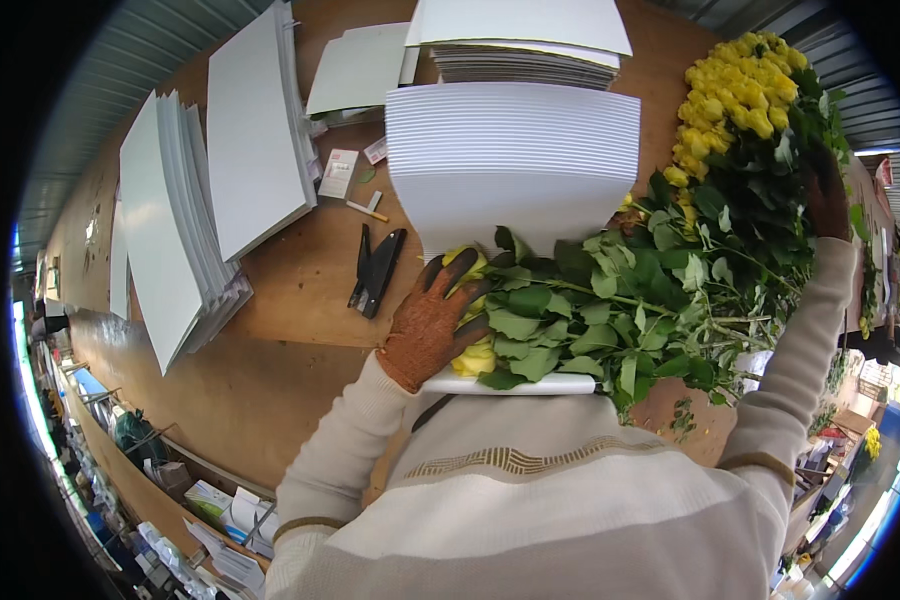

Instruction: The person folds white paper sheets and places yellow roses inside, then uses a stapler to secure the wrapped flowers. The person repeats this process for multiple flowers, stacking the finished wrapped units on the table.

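My left hand (436,322), in a rust-coloured glove with dark fingers, lies with fingers spread over the heads of yellow roses (474,358). Their leafy stems (570,322) run to the right across a white corrugated sheet (511,142), which curves up at its far side. A white edge (525,385) shows below the flowers, close to my body. My right hand (827,193), also gloved, reaches into the leaves beside a large heap of yellow roses (742,90) on the right. Foliage and shadow hide most of its fingers.
A black stapler (376,271) lies on the wooden table (292,300) left of the sheet. Near it are a small box (338,173) and a pencil-like stick (367,211). White cardboard stacks (259,135) stand at left; more sheets (525,60) lie behind. Shelves (232,510) hold papers lower left.
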`<state>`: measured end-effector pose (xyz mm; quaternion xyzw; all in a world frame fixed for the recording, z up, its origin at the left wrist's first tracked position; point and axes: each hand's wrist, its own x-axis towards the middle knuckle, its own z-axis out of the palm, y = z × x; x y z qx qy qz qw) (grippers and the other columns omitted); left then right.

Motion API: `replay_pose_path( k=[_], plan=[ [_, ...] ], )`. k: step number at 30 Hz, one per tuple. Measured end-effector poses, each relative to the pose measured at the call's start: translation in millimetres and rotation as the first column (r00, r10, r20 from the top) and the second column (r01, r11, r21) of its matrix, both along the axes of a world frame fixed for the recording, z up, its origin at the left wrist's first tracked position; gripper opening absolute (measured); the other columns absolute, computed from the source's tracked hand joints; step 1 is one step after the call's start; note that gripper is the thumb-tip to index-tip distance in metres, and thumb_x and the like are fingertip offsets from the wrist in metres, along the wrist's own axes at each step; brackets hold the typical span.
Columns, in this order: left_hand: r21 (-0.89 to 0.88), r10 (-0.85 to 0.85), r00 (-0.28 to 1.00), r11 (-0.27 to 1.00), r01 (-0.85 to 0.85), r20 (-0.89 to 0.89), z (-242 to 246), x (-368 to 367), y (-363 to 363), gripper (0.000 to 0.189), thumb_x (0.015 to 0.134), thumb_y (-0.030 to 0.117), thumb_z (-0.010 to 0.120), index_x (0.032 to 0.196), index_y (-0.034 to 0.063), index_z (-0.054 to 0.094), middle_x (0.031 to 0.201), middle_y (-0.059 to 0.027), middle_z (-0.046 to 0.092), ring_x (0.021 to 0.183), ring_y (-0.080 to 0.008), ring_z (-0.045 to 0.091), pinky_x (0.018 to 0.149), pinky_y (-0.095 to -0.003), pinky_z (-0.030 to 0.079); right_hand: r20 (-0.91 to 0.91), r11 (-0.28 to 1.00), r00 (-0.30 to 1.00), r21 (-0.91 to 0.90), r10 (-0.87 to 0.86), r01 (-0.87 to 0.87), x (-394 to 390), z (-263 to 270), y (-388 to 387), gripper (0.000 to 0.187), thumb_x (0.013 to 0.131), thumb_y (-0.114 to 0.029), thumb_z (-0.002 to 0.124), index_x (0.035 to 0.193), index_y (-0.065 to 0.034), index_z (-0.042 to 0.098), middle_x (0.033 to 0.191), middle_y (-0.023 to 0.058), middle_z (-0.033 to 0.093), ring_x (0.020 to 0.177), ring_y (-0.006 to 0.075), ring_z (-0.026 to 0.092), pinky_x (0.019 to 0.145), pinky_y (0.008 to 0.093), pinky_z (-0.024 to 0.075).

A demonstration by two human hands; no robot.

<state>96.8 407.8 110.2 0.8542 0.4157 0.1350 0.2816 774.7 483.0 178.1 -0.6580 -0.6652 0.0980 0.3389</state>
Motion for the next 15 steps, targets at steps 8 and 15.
replay_pose_path(
  k=[8,15],
  plan=[
    [0.004,-0.027,0.999,1.000,0.027,0.046,2,9,5,0.064,0.074,0.017,0.085,0.133,0.0092,0.060,0.154,-0.0188,0.042,0.137,-0.0434,0.042,0.112,-0.0500,0.039,0.772,0.687,0.600,-0.319,-0.212,0.653,-34,-76,42,0.072,0.090,-0.033,0.065,0.155,-0.0287,0.032,0.157,0.0132,0.038,0.139,0.0432,0.043,0.109,0.0575,0.0428],
    [0.011,-0.046,0.999,0.999,0.046,-0.010,4,13,8,0.064,0.073,0.018,0.087,0.131,0.0121,0.060,0.155,-0.0142,0.042,0.137,-0.0450,0.042,0.109,-0.0514,0.045,0.541,0.779,0.694,-0.107,-0.475,0.617,-31,-62,24,0.057,0.089,-0.033,0.065,0.143,-0.0249,0.049,0.151,0.0144,0.047,0.135,0.0395,0.050,0.106,0.0515,0.0463]
  ],
)
